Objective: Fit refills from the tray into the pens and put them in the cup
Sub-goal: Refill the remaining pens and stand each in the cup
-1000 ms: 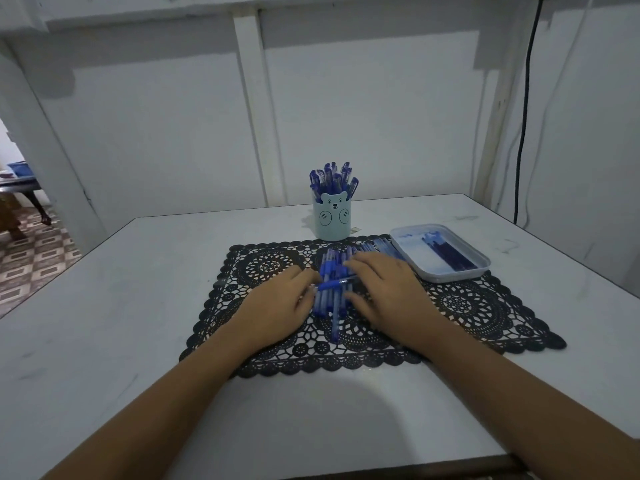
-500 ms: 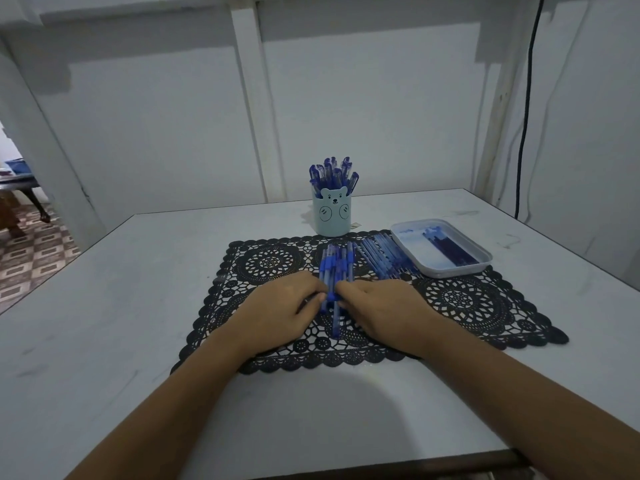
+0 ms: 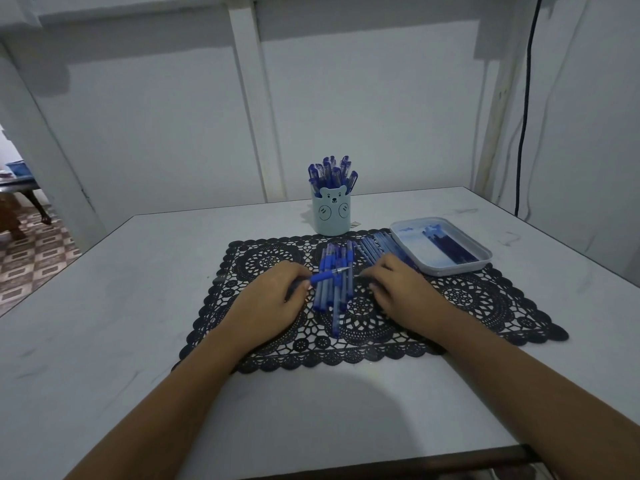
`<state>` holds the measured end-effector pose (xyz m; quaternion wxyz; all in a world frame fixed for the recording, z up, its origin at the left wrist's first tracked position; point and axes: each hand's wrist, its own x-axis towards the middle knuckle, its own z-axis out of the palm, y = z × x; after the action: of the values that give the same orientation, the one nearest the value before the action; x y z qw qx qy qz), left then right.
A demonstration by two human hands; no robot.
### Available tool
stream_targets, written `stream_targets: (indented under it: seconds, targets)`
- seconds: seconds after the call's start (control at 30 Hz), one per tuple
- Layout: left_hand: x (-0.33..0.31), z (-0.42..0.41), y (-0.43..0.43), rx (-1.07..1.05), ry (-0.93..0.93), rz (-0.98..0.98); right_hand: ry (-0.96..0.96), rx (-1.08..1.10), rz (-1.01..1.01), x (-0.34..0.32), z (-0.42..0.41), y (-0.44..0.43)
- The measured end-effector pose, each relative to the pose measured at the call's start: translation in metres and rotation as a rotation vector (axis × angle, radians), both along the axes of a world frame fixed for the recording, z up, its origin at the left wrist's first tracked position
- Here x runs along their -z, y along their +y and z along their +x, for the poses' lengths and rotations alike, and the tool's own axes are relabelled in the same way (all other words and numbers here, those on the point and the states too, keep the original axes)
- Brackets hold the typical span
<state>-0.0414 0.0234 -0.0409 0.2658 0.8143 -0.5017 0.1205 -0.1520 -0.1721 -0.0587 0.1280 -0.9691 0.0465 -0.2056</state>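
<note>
Centrally, left hand [image 3: 272, 301] pinching pen [image 3: 322, 278], right hand [image 3: 398, 289] grip unclear, loose pens [image 3: 335, 306] between, cup [image 3: 331, 218] behind, tray [image 3: 450, 270] right.

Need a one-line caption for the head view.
Left hand grips a blue pen over loose pens on the lace mat.

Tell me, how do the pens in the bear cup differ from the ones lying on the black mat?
The upright pens stand in the bear cup, caps up; the loose pens lie flat on the black mat, side by side. The upright pens show only dark blue caps above the rim; the loose pens show their whole length, pale barrels included. Both look like the same blue pens.
</note>
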Motion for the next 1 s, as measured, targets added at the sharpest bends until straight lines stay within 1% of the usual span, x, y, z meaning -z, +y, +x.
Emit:
stream_targets:
  seconds: [0.07, 0.1, 0.17, 0.23, 0.43, 0.63, 0.77, 0.9, 1.0]
  targets:
    - [0.001, -0.001, -0.001, 0.004, 0.005, 0.002, 0.018, 0.028, -0.026, 0.001, 0.000, 0.001]
    - [0.001, -0.002, -0.001, 0.011, 0.000, 0.007, -0.009, 0.046, 0.006, 0.000, 0.000, 0.003]
    - [0.000, -0.005, -0.002, 0.033, -0.008, 0.021, -0.102, 0.056, 0.160, -0.006, -0.002, 0.008]
    - [0.000, -0.007, -0.002, 0.071, -0.008, 0.019, -0.149, 0.029, 0.299, -0.009, -0.003, 0.015]
    - [0.001, -0.007, -0.004, 0.159, -0.013, 0.026, -0.078, -0.112, 0.461, -0.014, -0.004, 0.023]
    - [0.003, -0.002, -0.004, 0.159, 0.078, -0.002, -0.056, -0.167, 0.525, -0.015, -0.007, 0.021]
    - [0.003, -0.002, -0.004, 0.140, 0.072, -0.003, -0.058, -0.124, 0.546, -0.015, -0.007, 0.022]
    - [0.003, -0.003, -0.004, 0.133, 0.056, 0.047, -0.031, -0.127, 0.490, -0.015, -0.008, 0.018]
    - [0.003, 0.000, -0.003, 0.115, 0.045, 0.036, -0.072, -0.173, 0.562, -0.015, -0.007, 0.020]
